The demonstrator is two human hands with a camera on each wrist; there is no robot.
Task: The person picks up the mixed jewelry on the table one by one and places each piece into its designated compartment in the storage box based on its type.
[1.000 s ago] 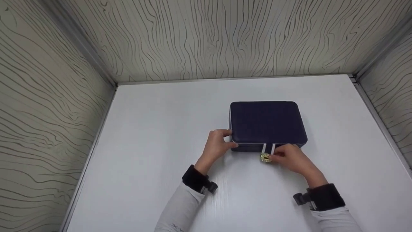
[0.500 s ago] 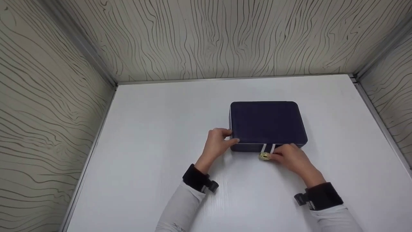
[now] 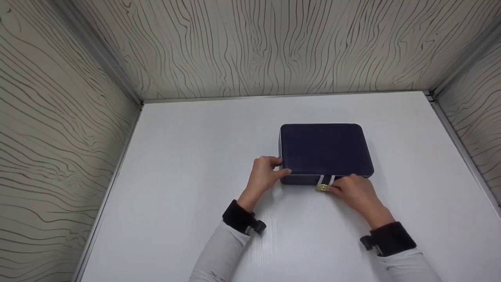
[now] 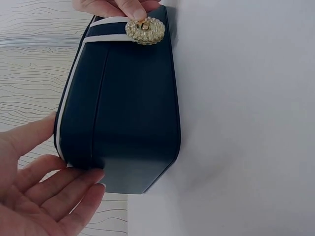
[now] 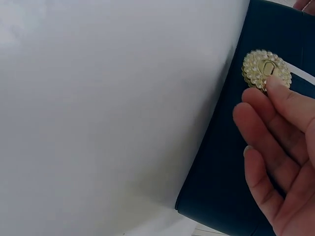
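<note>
A dark navy box point(image 3: 327, 149) with rounded corners and white piping sits closed on the white table. From its front hangs a navy strap with white edges point(image 4: 108, 29), ending in a round gold clasp point(image 4: 145, 30) studded with bead-like bumps. My right hand point(image 3: 357, 194) pinches this clasp point(image 5: 266, 71) between thumb and fingers, its other fingers loosely bent before the box front. My left hand point(image 3: 264, 176) holds the near left corner, thumb on the lid's edge and fingers against the side. The underside of the clasp is hidden.
The white table point(image 3: 195, 156) extends around the box on all sides. Wood-grain patterned panels point(image 3: 254, 47) rise at the back, left and right, with grey metal edging point(image 3: 117, 80) at the corners.
The gold clasp has tilted up and shifted slightly toward the box front, with my right hand pinching it. My left thumb has moved up onto the lid's edge. The box stays put.
</note>
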